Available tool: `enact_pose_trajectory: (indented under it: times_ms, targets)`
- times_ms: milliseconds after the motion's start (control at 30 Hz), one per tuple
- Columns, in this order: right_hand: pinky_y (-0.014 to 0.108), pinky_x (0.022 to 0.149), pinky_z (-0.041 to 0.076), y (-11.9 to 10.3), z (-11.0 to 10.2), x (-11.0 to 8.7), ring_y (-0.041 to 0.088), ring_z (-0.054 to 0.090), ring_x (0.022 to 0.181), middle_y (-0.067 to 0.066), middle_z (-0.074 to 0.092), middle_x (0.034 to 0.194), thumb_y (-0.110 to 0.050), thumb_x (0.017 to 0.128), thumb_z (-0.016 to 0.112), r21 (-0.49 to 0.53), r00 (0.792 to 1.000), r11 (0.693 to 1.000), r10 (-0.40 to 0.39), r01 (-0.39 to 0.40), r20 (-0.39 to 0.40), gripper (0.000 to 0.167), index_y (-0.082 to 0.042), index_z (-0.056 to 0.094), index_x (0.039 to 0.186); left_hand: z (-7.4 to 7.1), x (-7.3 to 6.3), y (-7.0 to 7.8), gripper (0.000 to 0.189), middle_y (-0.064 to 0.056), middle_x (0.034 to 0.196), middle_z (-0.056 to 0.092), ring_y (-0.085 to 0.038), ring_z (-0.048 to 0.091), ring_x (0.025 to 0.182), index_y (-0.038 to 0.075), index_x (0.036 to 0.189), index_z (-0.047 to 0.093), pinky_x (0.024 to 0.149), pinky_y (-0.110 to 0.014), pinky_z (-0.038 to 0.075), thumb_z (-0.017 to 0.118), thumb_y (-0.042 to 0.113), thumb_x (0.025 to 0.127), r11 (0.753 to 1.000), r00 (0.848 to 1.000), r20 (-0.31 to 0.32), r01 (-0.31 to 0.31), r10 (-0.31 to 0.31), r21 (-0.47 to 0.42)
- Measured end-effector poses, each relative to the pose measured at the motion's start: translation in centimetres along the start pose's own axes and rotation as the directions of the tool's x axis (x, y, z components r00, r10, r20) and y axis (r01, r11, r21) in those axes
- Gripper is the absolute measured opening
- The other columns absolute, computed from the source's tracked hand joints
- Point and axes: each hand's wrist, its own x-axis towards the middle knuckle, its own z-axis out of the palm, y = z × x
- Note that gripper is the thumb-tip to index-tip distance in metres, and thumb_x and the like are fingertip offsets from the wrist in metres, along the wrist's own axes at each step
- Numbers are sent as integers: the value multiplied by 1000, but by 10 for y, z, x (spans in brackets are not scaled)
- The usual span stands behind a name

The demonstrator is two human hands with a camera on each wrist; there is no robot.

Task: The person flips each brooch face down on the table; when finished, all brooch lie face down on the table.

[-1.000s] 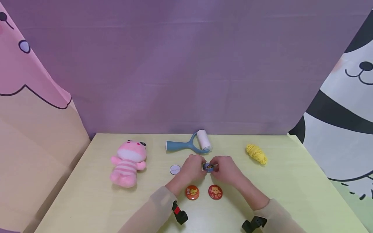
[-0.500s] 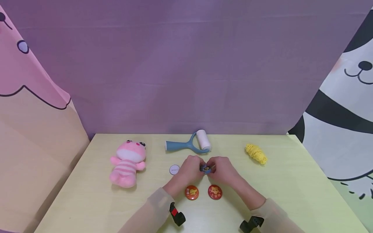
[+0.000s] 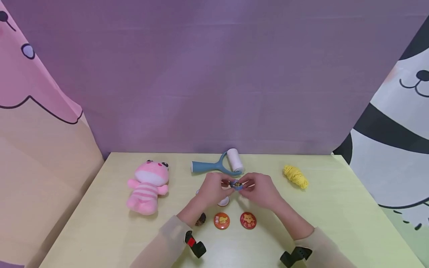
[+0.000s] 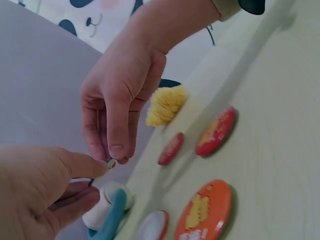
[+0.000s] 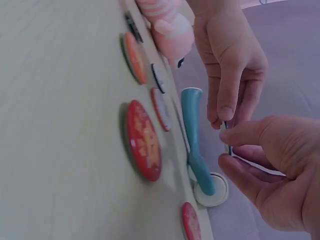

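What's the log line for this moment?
left hand: pinching blue disc | right hand: pinching same disc | disc: held above table | orange badge: on table | roller: on table, beyond hands

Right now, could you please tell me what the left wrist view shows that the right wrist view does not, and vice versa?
Only the left wrist view shows the yellow yarn and part of the panda print. Only the right wrist view shows the pink plush toy and a dark badge. Both share the blue-handled roller, the orange badge, two red badges, and the left grip and right grip pinching a small badge between them.
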Motion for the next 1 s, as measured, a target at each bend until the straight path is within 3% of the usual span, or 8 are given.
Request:
enact_pose_trajectory:
  times_ms: [133, 267, 500, 800, 1000]
  targets:
    - [29, 82, 66, -4, -10, 0, 23, 79, 95, 9, 80, 105, -9, 88, 86, 86, 1000, 996, 3, -1, -25, 21, -6, 78, 108, -7, -2, 6, 26, -12, 110, 81, -27, 79, 99, 2, 115, 80, 91, -39, 65, 84, 7, 91, 992, 997, -70, -26, 18, -122]
    - [28, 85, 65, -10, -19, -2, 27, 79, 101, 13, 78, 110, -9, 90, 85, 184, 999, 983, 28, -21, -36, 23, -4, 76, 111, -10, -4, 11, 28, -12, 113, 81, -30, 80, 102, 2, 117, 79, 93, -45, 64, 84, 9, 91, 980, 991, -130, -62, 38, -189]
    - [26, 87, 64, -19, -33, -4, 26, 78, 107, 15, 77, 117, -7, 91, 84, 303, 999, 953, 22, -8, -43, 24, -4, 76, 113, -16, -6, 21, 26, -9, 112, 82, -25, 80, 104, 6, 116, 80, 90, -26, 64, 85, 11, 91, 951, 974, -219, -122, 59, -285]
    - [23, 90, 63, -23, -44, -7, 13, 77, 103, 16, 75, 114, -8, 94, 81, 377, 999, 925, -21, 35, -41, 21, -3, 76, 113, -16, -7, 29, 22, -11, 109, 82, -26, 81, 102, 6, 111, 80, 89, -30, 64, 85, 11, 90, 896, 962, -272, -143, 26, -420]
    - [22, 91, 62, -23, -45, -9, 15, 77, 100, 13, 75, 109, -8, 94, 81, 376, 998, 925, -38, 57, -57, 17, -6, 78, 111, -15, -7, 32, 18, -13, 106, 82, -26, 81, 101, 4, 108, 81, 89, -26, 64, 84, 9, 90, 880, 951, -305, -178, 40, -440]
